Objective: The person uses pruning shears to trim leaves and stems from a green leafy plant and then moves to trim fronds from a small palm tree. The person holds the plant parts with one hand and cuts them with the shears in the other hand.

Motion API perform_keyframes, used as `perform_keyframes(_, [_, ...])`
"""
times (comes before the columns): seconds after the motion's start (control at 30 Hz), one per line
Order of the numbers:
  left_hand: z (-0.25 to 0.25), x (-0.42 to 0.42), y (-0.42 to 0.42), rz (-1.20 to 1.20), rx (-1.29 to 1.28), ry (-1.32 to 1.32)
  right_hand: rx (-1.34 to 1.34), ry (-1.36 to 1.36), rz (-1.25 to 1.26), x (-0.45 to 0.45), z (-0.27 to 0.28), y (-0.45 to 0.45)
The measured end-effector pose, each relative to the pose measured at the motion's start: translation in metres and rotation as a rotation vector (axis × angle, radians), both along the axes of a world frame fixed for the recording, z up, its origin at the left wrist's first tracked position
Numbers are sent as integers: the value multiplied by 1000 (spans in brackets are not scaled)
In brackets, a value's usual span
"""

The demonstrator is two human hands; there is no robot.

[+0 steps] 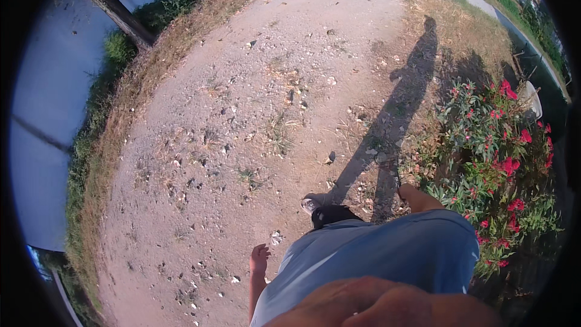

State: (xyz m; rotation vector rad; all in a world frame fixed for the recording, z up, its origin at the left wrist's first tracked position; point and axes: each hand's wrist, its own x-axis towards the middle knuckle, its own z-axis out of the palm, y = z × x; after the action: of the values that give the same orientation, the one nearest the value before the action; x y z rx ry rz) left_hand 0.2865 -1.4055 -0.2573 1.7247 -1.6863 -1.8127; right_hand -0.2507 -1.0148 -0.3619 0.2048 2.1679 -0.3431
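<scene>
My left hand (260,256) hangs low beside the blue-grey shirt (363,247), over the gravelly ground. Its fingers are loosely bent and apart, with nothing seen in them. On the other side, my right hand (405,191) shows only in part past the shirt, close to the flowering bush; a thin dark line runs beside it, and whether it is gripped cannot be told. Ahead of the dark legwear (335,215) one shoe (310,205) rests on the ground. A long body shadow (399,109) stretches away from the feet.
Red-flowered bushes (499,163) stand close on the right, with a white object (532,100) behind them. Stones and weed tufts (279,134) dot the dirt path (218,218). Along the left, a grassy bank (120,95) with a leaning tree trunk (118,13) borders water (45,91).
</scene>
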Motion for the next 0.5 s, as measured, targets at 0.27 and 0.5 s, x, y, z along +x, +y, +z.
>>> perform_keyframes(0.27, [-66, 91, -128, 158, 510, -325, -696, 107, 895, 48, 164, -520])
perform_keyframes(0.5, [-103, 73, -305, 79, 572, -363, -918, 141, 435, 25, 226, -604])
